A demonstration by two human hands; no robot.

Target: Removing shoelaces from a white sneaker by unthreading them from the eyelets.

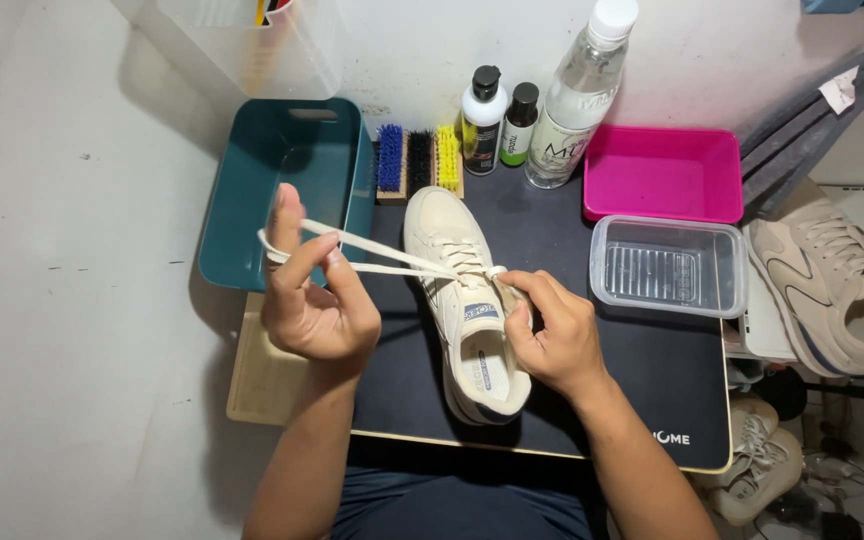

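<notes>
I see the left hand (314,300) pinching the shoelace (372,255) taut toward ten o'clock while the right hand (550,335) clamps the shoe (462,300) at the tongue, steadying it mid-mat (642,400), brushes (418,160) at twelve o'clock.

At the far side of the mat stand a white bottle (481,118) with a black cap, a small dark bottle (519,125) with a green label, and a tall clear bottle (579,98) with a white cap.
</notes>
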